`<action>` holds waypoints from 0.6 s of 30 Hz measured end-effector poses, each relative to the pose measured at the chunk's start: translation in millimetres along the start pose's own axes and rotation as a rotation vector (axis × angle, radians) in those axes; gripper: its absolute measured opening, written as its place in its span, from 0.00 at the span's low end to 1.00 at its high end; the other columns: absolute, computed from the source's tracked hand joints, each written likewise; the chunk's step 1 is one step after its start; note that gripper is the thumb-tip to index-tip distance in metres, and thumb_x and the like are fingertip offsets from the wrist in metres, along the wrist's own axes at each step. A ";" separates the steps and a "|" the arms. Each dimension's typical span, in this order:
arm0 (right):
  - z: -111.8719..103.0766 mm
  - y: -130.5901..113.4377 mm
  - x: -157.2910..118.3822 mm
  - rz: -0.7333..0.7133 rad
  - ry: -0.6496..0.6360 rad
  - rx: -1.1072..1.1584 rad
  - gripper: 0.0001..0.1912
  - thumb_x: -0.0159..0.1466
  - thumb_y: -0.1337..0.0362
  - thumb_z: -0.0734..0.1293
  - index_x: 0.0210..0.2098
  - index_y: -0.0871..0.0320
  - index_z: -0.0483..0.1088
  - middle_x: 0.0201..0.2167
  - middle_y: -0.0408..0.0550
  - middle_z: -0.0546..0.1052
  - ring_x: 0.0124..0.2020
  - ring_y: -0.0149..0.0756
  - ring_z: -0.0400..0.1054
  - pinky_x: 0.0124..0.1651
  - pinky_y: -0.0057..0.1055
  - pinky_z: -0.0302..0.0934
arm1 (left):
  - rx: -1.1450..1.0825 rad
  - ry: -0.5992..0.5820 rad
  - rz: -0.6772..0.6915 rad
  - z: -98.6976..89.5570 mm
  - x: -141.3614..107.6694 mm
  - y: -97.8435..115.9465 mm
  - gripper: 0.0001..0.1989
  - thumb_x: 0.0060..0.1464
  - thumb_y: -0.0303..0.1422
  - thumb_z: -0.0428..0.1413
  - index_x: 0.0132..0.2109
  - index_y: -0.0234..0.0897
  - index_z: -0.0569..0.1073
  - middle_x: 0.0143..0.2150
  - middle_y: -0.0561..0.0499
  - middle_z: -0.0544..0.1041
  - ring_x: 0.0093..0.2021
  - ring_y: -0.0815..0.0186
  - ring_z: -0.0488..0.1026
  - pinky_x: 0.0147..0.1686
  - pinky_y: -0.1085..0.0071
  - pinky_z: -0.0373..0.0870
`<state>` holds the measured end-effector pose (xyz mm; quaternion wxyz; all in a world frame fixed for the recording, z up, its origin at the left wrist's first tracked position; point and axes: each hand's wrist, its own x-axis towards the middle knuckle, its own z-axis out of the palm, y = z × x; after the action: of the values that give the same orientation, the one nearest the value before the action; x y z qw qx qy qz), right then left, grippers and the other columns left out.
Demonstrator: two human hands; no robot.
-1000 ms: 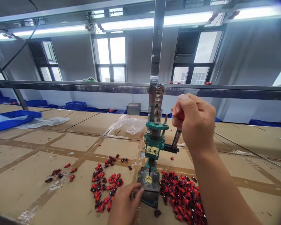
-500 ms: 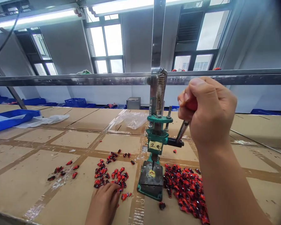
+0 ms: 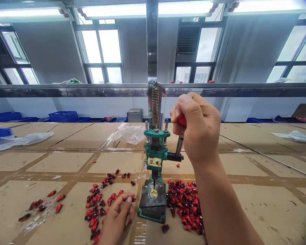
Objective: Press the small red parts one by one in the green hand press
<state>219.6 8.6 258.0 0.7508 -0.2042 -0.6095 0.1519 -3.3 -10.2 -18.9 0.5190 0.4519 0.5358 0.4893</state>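
Narrow gap between left hand (image 3: 116, 217) and press base (image 3: 151, 206) (bare cardboard strip (image 3: 135, 221)).

Blue plastic crates (image 3: 63, 116) | clear plastic sheet (image 3: 124, 134) | steel rail (image 3: 66, 91) | grey box (image 3: 134, 115) | windows (image 3: 100, 51) | ceiling lights (image 3: 183, 9)

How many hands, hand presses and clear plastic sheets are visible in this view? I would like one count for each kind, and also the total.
Hands: 2 (left hand, right hand)
Hand presses: 1 (green hand press)
Clear plastic sheets: 3 (far-left sheet, middle sheet, far-right sheet)
Total: 6
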 end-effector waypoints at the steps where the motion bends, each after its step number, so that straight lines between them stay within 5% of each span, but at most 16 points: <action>1: -0.1 -1.0 -1.6 0.003 -0.006 0.007 0.20 0.70 0.60 0.63 0.22 0.59 0.61 0.22 0.41 0.64 0.22 0.23 0.54 0.25 0.27 0.51 | -0.018 -0.010 -0.011 3.0 1.6 -1.0 0.36 0.43 0.61 0.62 0.46 0.35 0.74 0.27 0.54 0.75 0.16 0.75 0.61 0.18 0.77 0.58; 4: 0.1 -3.5 -6.6 0.021 -0.022 0.032 0.19 0.70 0.59 0.63 0.23 0.59 0.61 0.23 0.41 0.64 0.22 0.23 0.51 0.24 0.27 0.48 | -0.007 0.003 -0.001 10.2 3.9 0.4 0.33 0.43 0.62 0.61 0.40 0.36 0.71 0.35 0.49 0.79 0.16 0.75 0.64 0.18 0.76 0.58; 10: 1.5 -3.0 -5.9 0.022 -0.014 0.042 0.20 0.70 0.59 0.63 0.22 0.59 0.61 0.22 0.41 0.63 0.21 0.23 0.52 0.23 0.28 0.46 | 0.062 0.130 0.067 21.2 9.9 14.0 0.37 0.39 0.59 0.64 0.48 0.37 0.69 0.29 0.52 0.79 0.17 0.72 0.63 0.18 0.76 0.58; 18: -1.8 9.6 16.4 0.088 -0.037 0.096 0.21 0.69 0.57 0.63 0.22 0.59 0.60 0.21 0.40 0.64 0.20 0.22 0.53 0.22 0.25 0.49 | 0.220 0.139 0.139 16.2 24.5 5.3 0.31 0.44 0.64 0.58 0.29 0.37 0.70 0.24 0.53 0.72 0.20 0.69 0.62 0.20 0.74 0.56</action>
<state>225.0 24.5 267.0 0.7410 -0.1917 -0.6057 0.2177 11.5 15.6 -16.2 0.3926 0.5072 0.5881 0.4926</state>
